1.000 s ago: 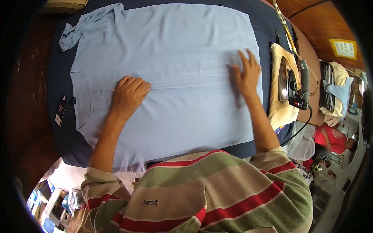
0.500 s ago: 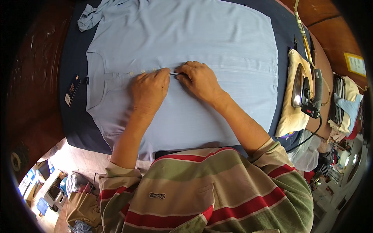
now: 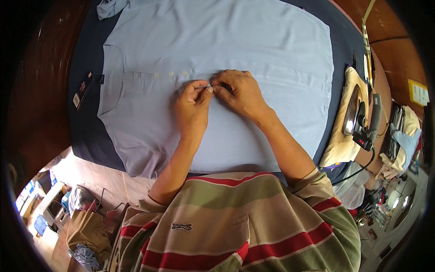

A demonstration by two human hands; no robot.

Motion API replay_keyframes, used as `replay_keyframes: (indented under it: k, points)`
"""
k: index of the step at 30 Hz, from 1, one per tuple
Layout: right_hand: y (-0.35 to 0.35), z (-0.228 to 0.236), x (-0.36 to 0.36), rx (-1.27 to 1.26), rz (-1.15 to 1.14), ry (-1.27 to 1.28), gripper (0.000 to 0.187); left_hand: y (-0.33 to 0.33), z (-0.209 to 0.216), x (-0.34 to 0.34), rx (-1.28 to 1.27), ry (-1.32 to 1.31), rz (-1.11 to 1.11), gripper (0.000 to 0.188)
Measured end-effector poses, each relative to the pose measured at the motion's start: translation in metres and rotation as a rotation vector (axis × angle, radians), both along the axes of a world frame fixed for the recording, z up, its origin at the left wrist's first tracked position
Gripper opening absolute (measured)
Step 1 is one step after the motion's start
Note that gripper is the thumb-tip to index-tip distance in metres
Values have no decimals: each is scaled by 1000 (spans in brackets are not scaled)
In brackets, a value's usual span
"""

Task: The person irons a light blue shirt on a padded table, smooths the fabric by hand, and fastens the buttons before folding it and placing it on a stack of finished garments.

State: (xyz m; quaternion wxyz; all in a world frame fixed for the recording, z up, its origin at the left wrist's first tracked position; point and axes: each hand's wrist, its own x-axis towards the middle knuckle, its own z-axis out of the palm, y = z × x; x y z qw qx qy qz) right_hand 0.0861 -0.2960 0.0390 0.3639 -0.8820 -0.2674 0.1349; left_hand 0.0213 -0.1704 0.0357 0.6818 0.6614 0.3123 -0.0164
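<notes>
A light blue shirt [image 3: 258, 145] lies spread on a dark blue cloth [image 3: 90, 136], its collarless neckline to the left and its hem to the right. Small pale buttons [image 3: 171, 73] run along its front placket. Close together at the placket, my left hand [image 3: 192, 106] and my right hand [image 3: 242, 93] each have thumb and forefinger pinched. A small bit of the shirt's fabric rises between the fingertips; whether a button is in there, I cannot tell. The other fingers are curled.
At the right an iron [image 3: 355, 113] with a grey handle and black cord rests on a cream pad [image 3: 337, 143]. A dark hang tag [image 3: 83, 92] lies left of the neckline. Folded clothes [image 3: 403, 140] are stacked at the far right, and a brown cloth [image 3: 88, 231] sits at lower left.
My left hand has moved right, away from the buttons, and turned so its thumb and forefinger meet my right hand's fingertips. The right hand has hardly shifted. The whole view has tilted slightly.
</notes>
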Motion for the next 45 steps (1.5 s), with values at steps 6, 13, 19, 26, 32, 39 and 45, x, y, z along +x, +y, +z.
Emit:
replay_keyframes:
  k: [6,13,19,26,32,39,45]
  points:
    - [1,-1,2,35,-24,68,9,-5,-7,-3,-99,-42,93,14]
    - [2,-5,5,29,17,21,7,-9,-10,-2,-60,-88,110,29]
    - [5,-3,3,-64,37,-75,5,-10,-8,-4,-78,-110,115,30]
    - [7,-13,-2,-63,5,-251,3,-11,-13,-5,-30,-115,88,31]
    - [10,-25,-13,-42,-1,-411,9,-6,-2,-1,22,9,86,34]
    - [7,-29,-10,-20,-10,-461,10,42,4,-5,954,-62,-46,36]
    - [11,-29,-12,-22,-5,-479,8,124,-29,-8,1702,215,108,27]
